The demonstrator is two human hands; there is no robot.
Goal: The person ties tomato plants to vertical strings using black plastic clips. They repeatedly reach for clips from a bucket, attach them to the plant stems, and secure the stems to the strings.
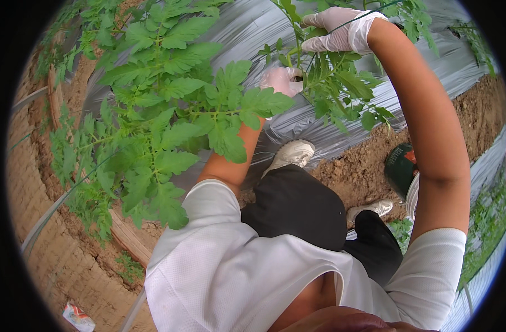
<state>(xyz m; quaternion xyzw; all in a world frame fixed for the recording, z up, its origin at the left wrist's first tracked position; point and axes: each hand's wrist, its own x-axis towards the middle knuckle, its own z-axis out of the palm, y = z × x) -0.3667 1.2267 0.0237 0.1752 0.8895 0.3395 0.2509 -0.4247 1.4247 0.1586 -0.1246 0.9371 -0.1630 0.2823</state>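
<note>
Both my hands wear thin, whitish, see-through gloves and are at one tomato plant (336, 79), at the upper middle. My left hand (281, 81) is low by the plant's stem, its thumb and fingers curled around a small dark gap; whether it grips the stem cannot be told. Above it, my right hand (333, 31) reaches in from the right, thumb and fingers spread on either side of the upper stem and leaves. A thin green string (363, 15) crosses over my right hand. Leaves partly cover my left forearm.
A large tomato plant (165, 87) fills the left, close to my left arm. Silvery plastic film (244, 29) covers the bed. On the soil path (348, 170) stand my shoes and a dark green container (398, 168), beside a white one. A crumpled packet (78, 317) lies lower left.
</note>
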